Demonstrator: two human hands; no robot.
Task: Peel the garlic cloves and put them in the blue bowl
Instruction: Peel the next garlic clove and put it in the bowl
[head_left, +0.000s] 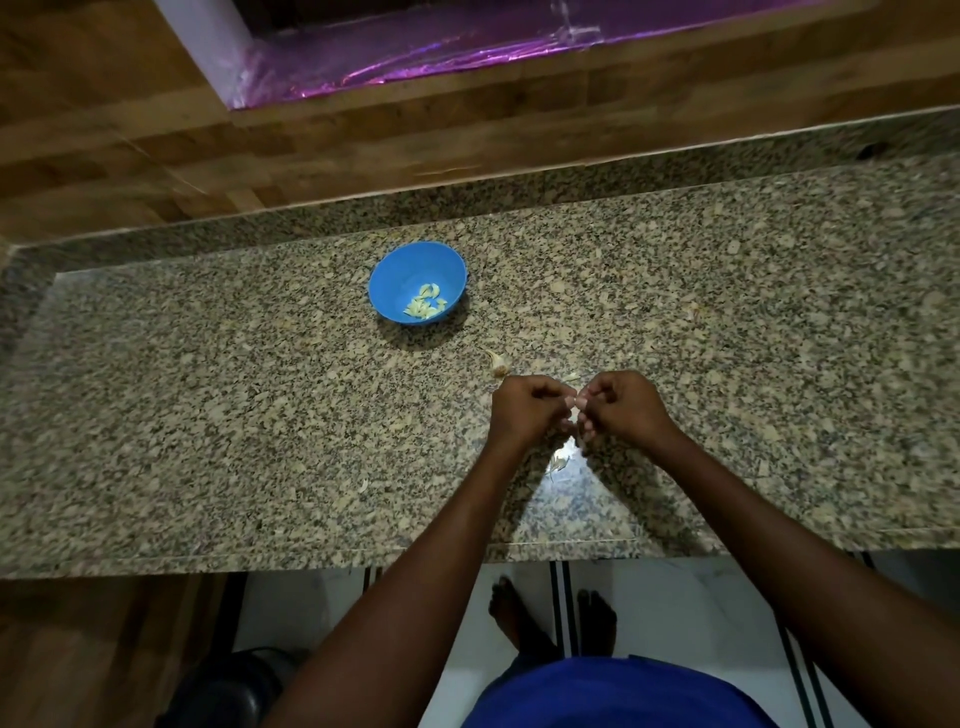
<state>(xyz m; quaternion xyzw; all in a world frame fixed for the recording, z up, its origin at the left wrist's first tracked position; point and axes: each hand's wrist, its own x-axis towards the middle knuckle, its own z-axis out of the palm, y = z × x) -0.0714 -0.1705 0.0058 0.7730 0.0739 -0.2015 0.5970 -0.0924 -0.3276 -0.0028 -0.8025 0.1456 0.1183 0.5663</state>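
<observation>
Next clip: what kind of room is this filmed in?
Most likely a home kitchen: a speckled granite countertop, wood-look wall panels behind it, and a small round blue plastic bowl holding peeled garlic cloves.

A speckled granite bench (208, 415) is seen across the middle of the view, with a raised granite lip (571, 182) along its far edge. Behind it a wall of wood-look panels (104, 130) is set, and in that wall an opening lined with shiny purple foil (415, 57) is cut. Below the near edge of the bench a white tiled floor (675, 597) with dark stripes (563, 597) is shown. A dark round object (228, 691), blurred, is seen at lower left beside a brown wooden panel (78, 649).
</observation>
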